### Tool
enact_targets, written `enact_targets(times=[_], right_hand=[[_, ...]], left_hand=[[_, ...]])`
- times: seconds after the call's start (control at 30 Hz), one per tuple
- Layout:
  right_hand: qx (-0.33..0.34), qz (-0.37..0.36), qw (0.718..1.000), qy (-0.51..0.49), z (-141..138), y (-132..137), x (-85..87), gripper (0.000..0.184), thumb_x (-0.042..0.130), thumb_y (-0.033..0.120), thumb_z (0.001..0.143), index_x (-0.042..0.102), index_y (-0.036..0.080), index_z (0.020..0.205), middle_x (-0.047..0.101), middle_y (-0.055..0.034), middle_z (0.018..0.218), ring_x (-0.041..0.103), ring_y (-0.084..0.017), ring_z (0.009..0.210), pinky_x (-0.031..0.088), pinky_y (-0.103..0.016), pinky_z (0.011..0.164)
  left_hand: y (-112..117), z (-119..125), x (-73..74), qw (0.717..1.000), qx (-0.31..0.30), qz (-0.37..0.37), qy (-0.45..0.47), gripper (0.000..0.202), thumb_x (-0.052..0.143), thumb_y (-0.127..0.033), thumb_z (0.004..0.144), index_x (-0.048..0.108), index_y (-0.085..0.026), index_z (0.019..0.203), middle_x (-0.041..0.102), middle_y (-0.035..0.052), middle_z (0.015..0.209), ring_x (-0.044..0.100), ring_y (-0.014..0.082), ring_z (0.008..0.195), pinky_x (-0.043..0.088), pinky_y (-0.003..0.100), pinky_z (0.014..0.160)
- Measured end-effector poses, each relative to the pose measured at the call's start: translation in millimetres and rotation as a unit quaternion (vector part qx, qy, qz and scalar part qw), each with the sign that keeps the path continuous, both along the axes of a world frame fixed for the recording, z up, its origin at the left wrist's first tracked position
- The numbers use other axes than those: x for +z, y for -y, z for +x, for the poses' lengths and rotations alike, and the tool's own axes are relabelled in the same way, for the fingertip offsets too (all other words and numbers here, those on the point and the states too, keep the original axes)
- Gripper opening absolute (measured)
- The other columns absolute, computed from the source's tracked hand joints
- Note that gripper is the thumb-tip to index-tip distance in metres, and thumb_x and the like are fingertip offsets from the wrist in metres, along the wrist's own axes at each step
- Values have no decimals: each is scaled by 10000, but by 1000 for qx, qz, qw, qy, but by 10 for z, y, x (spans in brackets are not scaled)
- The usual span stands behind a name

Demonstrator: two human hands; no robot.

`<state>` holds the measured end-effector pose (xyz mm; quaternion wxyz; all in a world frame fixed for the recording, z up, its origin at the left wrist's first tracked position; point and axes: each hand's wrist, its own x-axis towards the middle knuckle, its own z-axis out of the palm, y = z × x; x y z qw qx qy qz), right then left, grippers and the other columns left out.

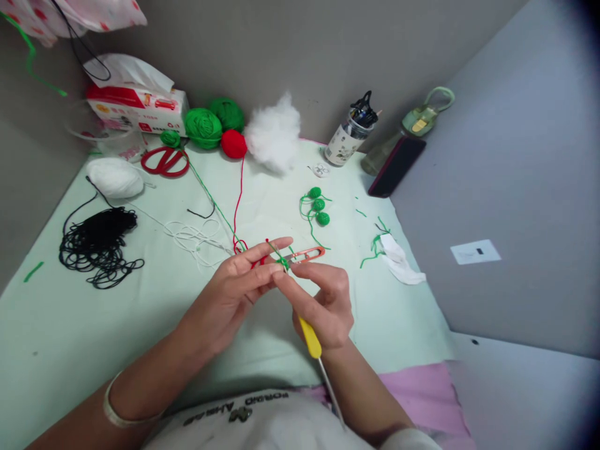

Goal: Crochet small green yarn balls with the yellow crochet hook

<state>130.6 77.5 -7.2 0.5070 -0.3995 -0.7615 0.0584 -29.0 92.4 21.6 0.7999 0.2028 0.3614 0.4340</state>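
Note:
My left hand (237,290) pinches a small green and red crochet piece (282,262) between thumb and fingers, with red and green yarn strands running over the index finger. My right hand (325,306) is closed on a crochet hook with a yellow handle (310,337), its tip at the crochet piece. The strands lead back to a red yarn ball (233,144) and green yarn balls (203,127). An orange thread snip (309,254) lies on the cloth just beyond my fingers.
Three small green crocheted balls (319,205) lie mid-table. Red scissors (165,161), a tissue box (138,107), white stuffing (274,131), black yarn (98,244), a white yarn ball (115,178), a jar (349,137), a phone (396,167) and a bottle (417,125) sit around.

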Motion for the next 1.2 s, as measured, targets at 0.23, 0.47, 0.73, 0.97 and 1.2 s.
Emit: enact_targets(times=[0.23,0.47,0.73,0.97,1.2], right_hand=[[72,-237,904,-349,9,-156,169,151,633,256,991,780,266,957,739,-26,841,673,-165,670,583,-331,598],[117,-293,873,-372,-69,-170,133,124,704,340,953,788,249,950,769,-42,924,693,-167,731,591,-324,641],[58,-114,982,-142,-50,-106,68,348,670,134,947,778,376,1173,765,-47,1089,719,-214,972,620,-380,774],[70,-242,905,-342,32,-192,139,137,658,266,980,794,274,963,745,-21,847,672,-156,661,576,-320,597],[134,-308,858,-388,-45,-222,89,101,724,323,939,802,260,951,758,-28,908,665,-145,734,557,-291,651]], left_hand=[[5,-81,-23,996,24,42,-79,302,805,-261,846,818,-287,1147,734,-13,873,632,125,838,474,233,817],[34,-14,-33,987,34,100,-120,345,824,-272,842,798,-330,1181,739,-16,918,679,164,938,503,276,897],[10,37,-40,997,51,36,-52,361,823,-260,842,793,-297,1200,703,-15,884,630,130,887,487,243,881],[-66,-12,-61,999,36,-9,17,232,800,-200,834,842,-198,1063,742,28,942,620,107,780,515,219,800],[3,29,-25,991,36,96,-83,194,800,-251,860,828,-283,1049,794,2,987,702,168,937,510,283,918]])
